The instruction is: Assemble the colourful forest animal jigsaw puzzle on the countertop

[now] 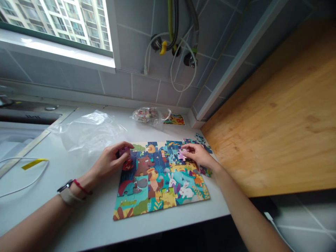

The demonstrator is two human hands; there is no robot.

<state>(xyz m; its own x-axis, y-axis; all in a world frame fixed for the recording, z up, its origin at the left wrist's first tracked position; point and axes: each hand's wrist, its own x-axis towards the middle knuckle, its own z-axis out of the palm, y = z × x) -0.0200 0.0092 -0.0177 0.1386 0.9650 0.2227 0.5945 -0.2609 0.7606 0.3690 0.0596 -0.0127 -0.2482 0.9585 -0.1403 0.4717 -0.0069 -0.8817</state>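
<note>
A colourful animal jigsaw puzzle (157,185) lies on the white counter, most of its pieces joined, with rabbits near its lower right. At its upper left edge, my left hand (112,159) has thumb and fingers curled around a red and purple puzzle piece (127,164); the palm side is hidden. Above the puzzle's upper right part, my right hand (198,154) pinches a pinkish-purple puzzle piece (181,154) between thumb and fingers. Loose pieces (206,170) lie beside and partly behind the right hand.
A crumpled clear plastic bag (91,131) lies left of the puzzle. Behind it are a bag of pieces (147,114) and a small picture card (174,119). More loose pieces (200,137) sit by the wooden panel (273,105). A white cable (26,185) lies at left.
</note>
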